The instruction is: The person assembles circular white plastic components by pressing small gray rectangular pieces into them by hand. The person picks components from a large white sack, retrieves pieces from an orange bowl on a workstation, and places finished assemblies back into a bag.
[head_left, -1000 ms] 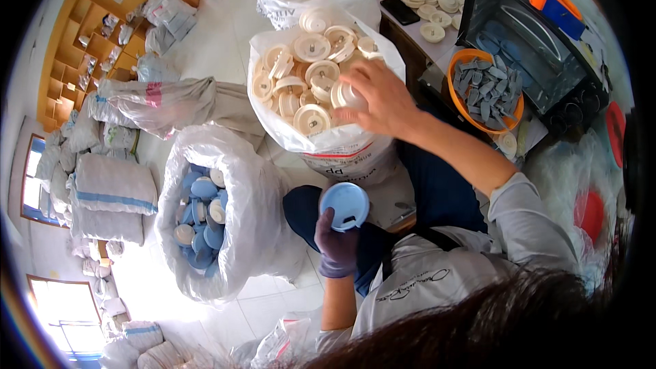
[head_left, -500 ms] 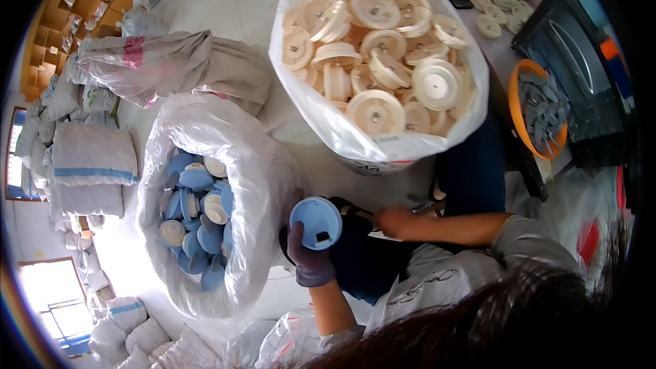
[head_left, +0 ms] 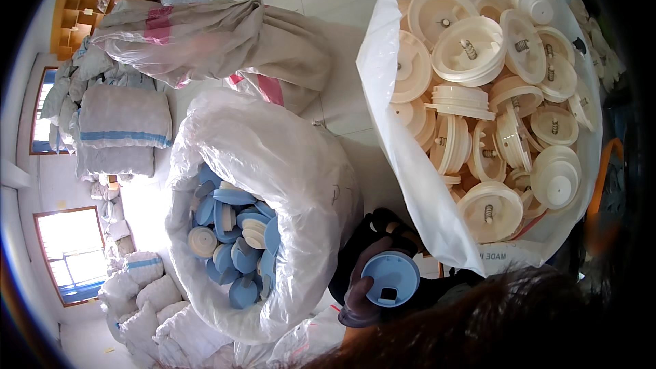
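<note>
Here, our gloved left hand (head_left: 359,302) pinches the blue lid (head_left: 396,272), thumb over its left rim | round, no long axis | cream discs (head_left: 469,55) in the white bag (head_left: 404,174) lie ahead-right of this grip | right hand out of view, so we cannot tell its hold
</note>
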The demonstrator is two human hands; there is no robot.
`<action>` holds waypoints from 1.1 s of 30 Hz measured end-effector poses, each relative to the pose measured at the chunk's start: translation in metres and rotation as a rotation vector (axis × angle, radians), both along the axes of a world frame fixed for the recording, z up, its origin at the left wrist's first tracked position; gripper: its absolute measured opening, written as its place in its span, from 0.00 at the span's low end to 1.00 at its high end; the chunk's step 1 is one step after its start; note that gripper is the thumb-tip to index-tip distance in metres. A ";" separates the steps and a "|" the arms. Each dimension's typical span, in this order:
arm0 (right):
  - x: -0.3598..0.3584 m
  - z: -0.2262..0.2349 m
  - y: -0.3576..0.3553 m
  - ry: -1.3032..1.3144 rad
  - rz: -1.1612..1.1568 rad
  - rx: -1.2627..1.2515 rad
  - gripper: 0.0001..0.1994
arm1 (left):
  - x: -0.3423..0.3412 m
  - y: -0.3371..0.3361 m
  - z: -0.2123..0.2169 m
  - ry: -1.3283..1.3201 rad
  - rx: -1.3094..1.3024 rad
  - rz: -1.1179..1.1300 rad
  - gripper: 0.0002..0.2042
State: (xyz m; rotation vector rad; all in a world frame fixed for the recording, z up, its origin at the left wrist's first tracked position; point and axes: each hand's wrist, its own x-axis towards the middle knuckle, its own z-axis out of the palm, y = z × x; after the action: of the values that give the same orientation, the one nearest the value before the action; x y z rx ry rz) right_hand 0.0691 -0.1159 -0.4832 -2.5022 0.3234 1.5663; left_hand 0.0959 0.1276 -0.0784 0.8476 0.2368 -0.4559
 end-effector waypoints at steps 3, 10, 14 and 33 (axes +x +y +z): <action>-0.001 0.011 0.012 -0.031 0.040 0.074 0.12 | 0.007 -0.015 0.020 0.057 0.098 0.029 0.41; -0.002 0.127 0.047 -0.202 0.169 0.415 0.13 | 0.006 -0.029 0.010 0.039 0.255 0.132 0.34; -0.005 0.268 0.031 -0.503 0.006 0.677 0.12 | 0.000 -0.035 0.013 -0.052 0.176 0.193 0.28; -0.104 0.455 -0.043 -0.970 -0.880 1.821 0.08 | -0.074 -0.132 0.031 -0.094 0.103 0.313 0.24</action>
State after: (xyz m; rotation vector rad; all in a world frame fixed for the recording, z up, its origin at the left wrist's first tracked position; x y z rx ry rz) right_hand -0.0353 -0.1592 -0.0284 -0.9766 -0.1542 -0.1036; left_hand 0.0223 -0.0047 -0.0471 0.9117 0.3021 -0.1111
